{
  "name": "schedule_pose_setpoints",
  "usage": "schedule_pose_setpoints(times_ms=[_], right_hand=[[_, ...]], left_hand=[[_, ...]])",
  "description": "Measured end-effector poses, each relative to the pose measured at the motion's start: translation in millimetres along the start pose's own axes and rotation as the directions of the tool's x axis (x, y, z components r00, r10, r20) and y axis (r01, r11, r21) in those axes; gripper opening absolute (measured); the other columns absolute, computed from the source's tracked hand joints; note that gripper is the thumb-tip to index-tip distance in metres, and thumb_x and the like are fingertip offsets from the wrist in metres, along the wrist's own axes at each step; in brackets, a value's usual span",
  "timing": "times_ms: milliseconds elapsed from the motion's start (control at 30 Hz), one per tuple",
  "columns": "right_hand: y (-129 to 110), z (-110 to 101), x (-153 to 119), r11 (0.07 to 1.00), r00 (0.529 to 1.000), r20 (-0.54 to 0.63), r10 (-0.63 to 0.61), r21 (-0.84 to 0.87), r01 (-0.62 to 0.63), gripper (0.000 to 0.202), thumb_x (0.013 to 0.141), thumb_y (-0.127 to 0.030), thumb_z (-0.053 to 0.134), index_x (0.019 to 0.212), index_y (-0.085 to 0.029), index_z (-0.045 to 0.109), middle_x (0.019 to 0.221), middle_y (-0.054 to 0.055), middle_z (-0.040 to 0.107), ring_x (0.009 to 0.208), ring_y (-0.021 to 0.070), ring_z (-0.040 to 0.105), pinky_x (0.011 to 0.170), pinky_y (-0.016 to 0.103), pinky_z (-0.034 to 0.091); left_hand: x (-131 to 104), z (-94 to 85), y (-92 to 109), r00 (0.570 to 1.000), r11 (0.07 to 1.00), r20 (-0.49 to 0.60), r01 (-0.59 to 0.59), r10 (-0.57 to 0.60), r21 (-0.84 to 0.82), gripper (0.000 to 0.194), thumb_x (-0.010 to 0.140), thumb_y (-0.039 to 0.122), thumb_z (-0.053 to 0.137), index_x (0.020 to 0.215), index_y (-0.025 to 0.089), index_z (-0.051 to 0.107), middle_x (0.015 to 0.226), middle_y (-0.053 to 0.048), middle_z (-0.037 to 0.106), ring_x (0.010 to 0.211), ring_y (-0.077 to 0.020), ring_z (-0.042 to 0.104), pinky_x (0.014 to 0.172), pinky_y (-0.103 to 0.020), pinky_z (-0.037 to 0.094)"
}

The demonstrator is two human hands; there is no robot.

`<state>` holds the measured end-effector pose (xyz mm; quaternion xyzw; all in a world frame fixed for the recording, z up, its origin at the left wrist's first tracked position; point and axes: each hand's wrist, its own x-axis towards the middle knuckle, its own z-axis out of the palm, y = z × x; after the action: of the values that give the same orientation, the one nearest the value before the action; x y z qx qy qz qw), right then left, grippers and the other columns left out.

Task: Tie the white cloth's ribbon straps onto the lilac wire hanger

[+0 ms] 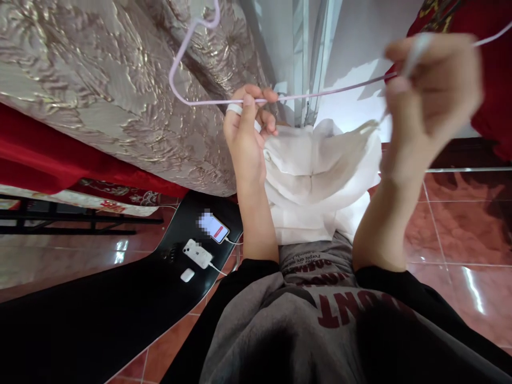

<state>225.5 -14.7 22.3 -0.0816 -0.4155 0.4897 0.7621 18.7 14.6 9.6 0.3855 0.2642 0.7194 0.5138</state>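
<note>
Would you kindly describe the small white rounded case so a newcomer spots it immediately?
Find the curved black bench, lower left. Beside two rectangular cabled phones, one lit, one white, sits the small white rounded case, shorter and showing no cable.

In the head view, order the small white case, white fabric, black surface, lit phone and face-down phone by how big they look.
1. Black surface
2. White fabric
3. Lit phone and face-down phone: too alike to rank
4. Small white case

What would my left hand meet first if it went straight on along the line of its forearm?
Likely the shiny, floral-textured fabric beyond the lilac clothes hanger in your left hand, though one view leaves the depth unclear.
</note>
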Motion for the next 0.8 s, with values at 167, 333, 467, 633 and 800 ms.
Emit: schedule_pose_setpoints(times_ms=[167, 333, 467, 633, 800], right_hand=[[30.1, -0.4, 5.0, 0.187, 0.955, 0.298, 0.003, -0.938, 0.292, 0.026, 0.099, -0.053, 0.065, 0.112, -0.031, 0.072, 0.118, 0.003, 0.077, 0.115, 0.0269, 0.068, 0.112, 0.056, 0.052], [23.4, -12.5, 5.3, 0.147, 0.956, 0.273, -0.105, -0.947, 0.286, 0.028, 0.104, -0.052, 0.054, 0.1, -0.032, 0.073, 0.106, 0.002, 0.078, 0.107, 0.0249, 0.067, 0.108, 0.051, 0.053], [14.3, -10.7, 4.9, 0.193, 0.964, 0.238, -0.119, -0.947, 0.258, 0.03, 0.105, -0.045, 0.047, 0.096, -0.036, 0.074, 0.099, 0.0, 0.077, 0.103, 0.0269, 0.067, 0.103, 0.052, 0.053], [14.8, -7.6, 3.8, 0.208, 0.963, 0.215, -0.162, -0.947, 0.246, 0.032, 0.102, -0.03, 0.045, 0.091, -0.034, 0.075, 0.092, 0.002, 0.074, 0.097, 0.0265, 0.065, 0.104, 0.051, 0.05], [12.1, -12.3, 4.6, 0.21, 0.964, 0.204, -0.171, -0.948, 0.237, 0.033, 0.1, -0.023, 0.046, 0.093, -0.034, 0.077, 0.091, 0.004, 0.073, 0.098, 0.026, 0.064, 0.102, 0.05, 0.051]], left_hand=[[-6.9, -8.8, 13.9, 1.0, 0.988, -0.001, 0.01, -0.01, 0.157, 0.024, 0.111, 0.012, 0.045, 0.1, 0.019, 0.066, 0.103, -0.006, 0.078, 0.057, -0.0099, 0.057, 0.059, -0.024, 0.049], [-17.7, -50.0, 48.9, 0.997, 0.874, 0.048, 0.037, -0.069, 0.485, 0.026, 0.097, 0.014, 0.058, 0.099, 0.024, 0.082, 0.113, -0.005, 0.082, 0.072, -0.0154, 0.073, 0.057, -0.024, 0.051], [-27.7, -79.5, 71.4, 0.993, 0.781, 0.115, -0.078, 0.008, 0.62, 0.033, 0.083, 0.008, 0.055, 0.088, 0.02, 0.085, 0.098, -0.006, 0.084, 0.075, -0.0191, 0.076, 0.06, -0.028, 0.055], [-28.1, -90.5, 72.2, 0.963, 0.701, 0.22, -0.265, 0.157, 0.662, 0.04, 0.078, 0.008, 0.066, 0.113, 0.021, 0.081, 0.117, -0.006, 0.082, 0.112, -0.0281, 0.077, 0.104, -0.045, 0.06], [2.0, -88.1, 60.9, 0.864, 0.585, 0.109, -0.42, 0.492, 0.693, 0.015, 0.094, 0.026, 0.077, 0.108, 0.025, 0.08, 0.113, -0.006, 0.082, 0.12, -0.0346, 0.075, 0.102, -0.055, 0.056]])
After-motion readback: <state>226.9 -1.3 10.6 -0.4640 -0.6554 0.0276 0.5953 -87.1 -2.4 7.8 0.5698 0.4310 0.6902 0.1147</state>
